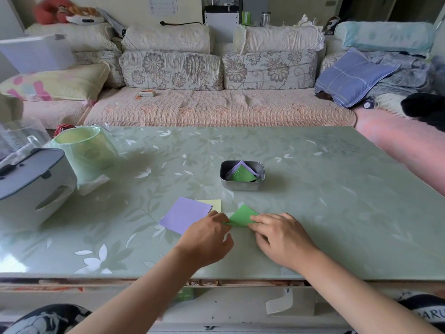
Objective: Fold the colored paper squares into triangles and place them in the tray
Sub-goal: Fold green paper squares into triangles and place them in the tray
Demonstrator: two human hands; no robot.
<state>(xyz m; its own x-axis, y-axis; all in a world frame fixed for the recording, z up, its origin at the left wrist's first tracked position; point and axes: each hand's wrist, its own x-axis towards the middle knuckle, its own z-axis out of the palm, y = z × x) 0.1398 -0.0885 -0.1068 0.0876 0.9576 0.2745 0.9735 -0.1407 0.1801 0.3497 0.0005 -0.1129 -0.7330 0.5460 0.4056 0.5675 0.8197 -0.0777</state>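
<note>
You are working on a green paper (242, 215) that is lying on the table (313, 189) on your side of the tray (240, 186), near it but not touching. The paper is showing as a triangle with its peak pointing toward the tray.

Your left hand (207, 239) is bending its fingertips down onto the paper's left corner. I cannot tell whether it is pinching that corner or only pressing it. Your right hand (281, 237) is pressing loosely bent fingers on the right corner. Its thumb is staying off the paper, so that hand is gripping nothing.

Left of the green paper, also on your side of the tray, a purple square (185, 214) is lying flat. It is overlapping a yellow square (214, 204), and your left hand is covering its near corner.

Inside the tray a green triangle (243, 175) is leaning against a purple triangle (237, 166).

Far left of the tray a pale green bin (84, 150) is standing beside a grey appliance (31, 186). I can read no label on either.

Beyond the tray a sofa (216, 107) is running along the table's far edge. On the wall above it a calendar (163, 4) is hanging, its print too small to read.

Well to the right of the tray, at the bottom edge, a dark garment (431, 312) is showing pale letters that look like "ARU", cut off.
</note>
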